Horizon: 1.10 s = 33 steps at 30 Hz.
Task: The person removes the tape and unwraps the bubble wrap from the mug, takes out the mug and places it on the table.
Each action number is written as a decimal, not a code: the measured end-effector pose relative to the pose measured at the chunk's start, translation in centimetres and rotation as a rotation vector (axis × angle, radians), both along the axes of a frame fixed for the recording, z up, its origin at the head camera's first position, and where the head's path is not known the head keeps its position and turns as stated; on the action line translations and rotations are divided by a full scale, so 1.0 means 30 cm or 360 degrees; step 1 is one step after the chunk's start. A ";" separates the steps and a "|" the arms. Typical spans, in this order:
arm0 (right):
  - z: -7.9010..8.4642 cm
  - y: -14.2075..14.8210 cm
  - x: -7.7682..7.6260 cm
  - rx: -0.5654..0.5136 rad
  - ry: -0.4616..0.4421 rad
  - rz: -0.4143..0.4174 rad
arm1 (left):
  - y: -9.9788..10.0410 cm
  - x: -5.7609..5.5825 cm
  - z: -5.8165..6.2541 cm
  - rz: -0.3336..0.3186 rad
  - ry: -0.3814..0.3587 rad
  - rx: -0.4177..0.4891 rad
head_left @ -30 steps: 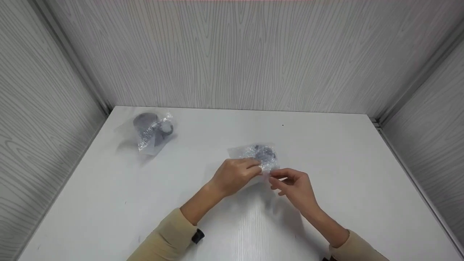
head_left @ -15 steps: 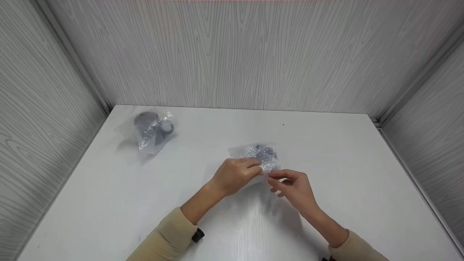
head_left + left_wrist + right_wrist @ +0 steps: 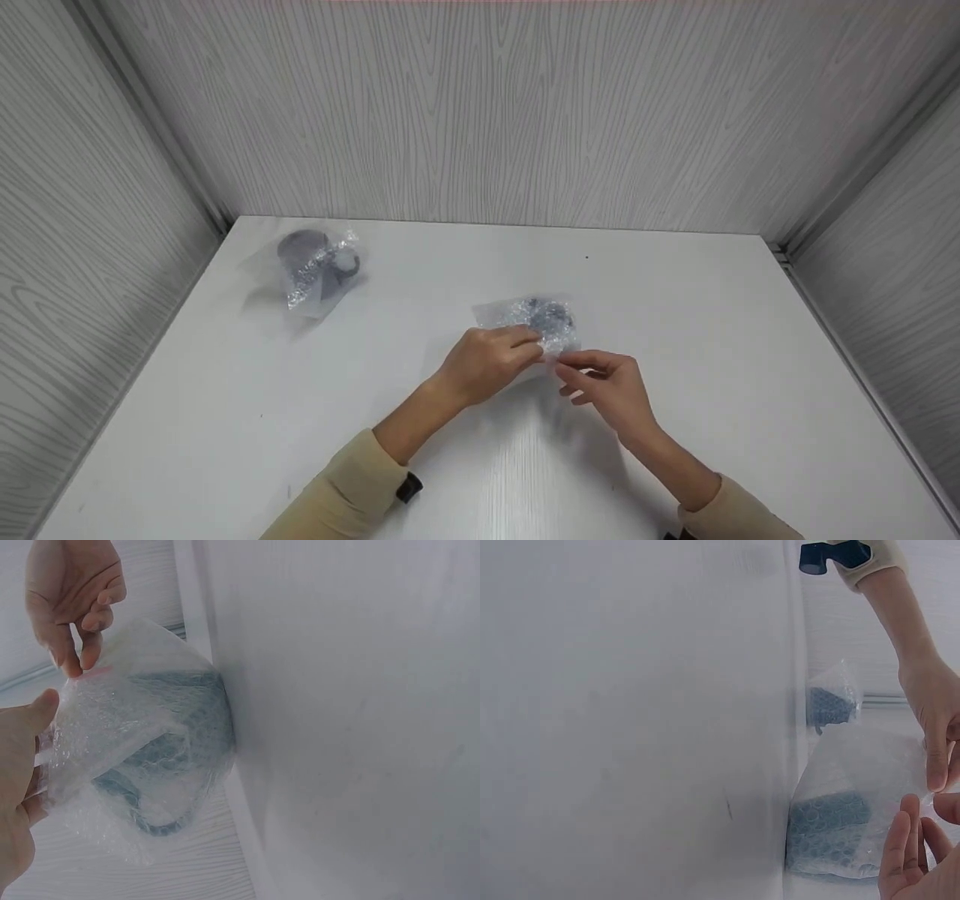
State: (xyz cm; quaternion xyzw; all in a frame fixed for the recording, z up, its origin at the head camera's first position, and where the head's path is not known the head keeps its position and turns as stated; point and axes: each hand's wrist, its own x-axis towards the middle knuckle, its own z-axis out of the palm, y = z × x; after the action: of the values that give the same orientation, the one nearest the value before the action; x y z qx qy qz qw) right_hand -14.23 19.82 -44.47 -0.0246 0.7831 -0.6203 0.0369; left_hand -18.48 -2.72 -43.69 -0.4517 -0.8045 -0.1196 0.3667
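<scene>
A dark mug (image 3: 184, 757) with a looped handle stands inside a clear bubble wrap bag (image 3: 514, 309), near the middle of the white table. My left hand (image 3: 484, 364) grips the bag near its top, thumb on one side and fingers behind the film in the left wrist view. To its right, my right hand (image 3: 615, 390) pinches the bag's top edge between thumb and index finger. Beside those fingertips a small pinkish strip (image 3: 95, 673) shows. Its other fingers are loosely bent. From the head view, my left hand hides part of the bag.
A second dark mug (image 3: 302, 251) in a bubble wrap bag (image 3: 306, 300) lies at the table's back left. Wood-grain panels (image 3: 480, 112) rise behind the table (image 3: 712, 337) and along both sides.
Both hands and the bag stay almost in place. Only the right hand's fingers shift very slightly at the bag's edge.
</scene>
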 end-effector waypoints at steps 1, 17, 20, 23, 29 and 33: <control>0.001 -0.001 -0.001 -0.0002 -0.0007 0.0009 | -0.001 0.001 0.000 0.0002 -0.0005 -0.0004; 0.007 -0.028 -0.030 0.0077 0.0073 -0.0021 | -0.013 0.003 0.009 -0.0011 -0.0051 -0.0016; 0.006 -0.027 -0.035 0.0102 0.0104 0.0010 | -0.015 0.002 0.009 -0.0015 -0.0049 -0.0010; 0.008 -0.025 -0.039 0.0119 0.0117 0.0044 | -0.015 0.002 0.008 -0.0015 -0.0046 -0.0002; 0.016 -0.024 -0.043 0.0126 0.0091 0.0093 | -0.010 0.003 0.008 0.0023 -0.0080 -0.0010; 0.019 -0.022 -0.046 0.0127 0.0062 0.0123 | -0.009 0.005 0.009 0.0050 -0.0102 -0.0021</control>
State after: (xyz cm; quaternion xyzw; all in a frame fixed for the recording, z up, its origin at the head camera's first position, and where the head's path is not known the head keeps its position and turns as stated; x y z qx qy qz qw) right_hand -15.60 19.15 -43.91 -0.0654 0.8062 -0.5861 0.0464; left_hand -18.34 -2.99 -43.43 -0.4372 -0.8236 -0.1230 0.3396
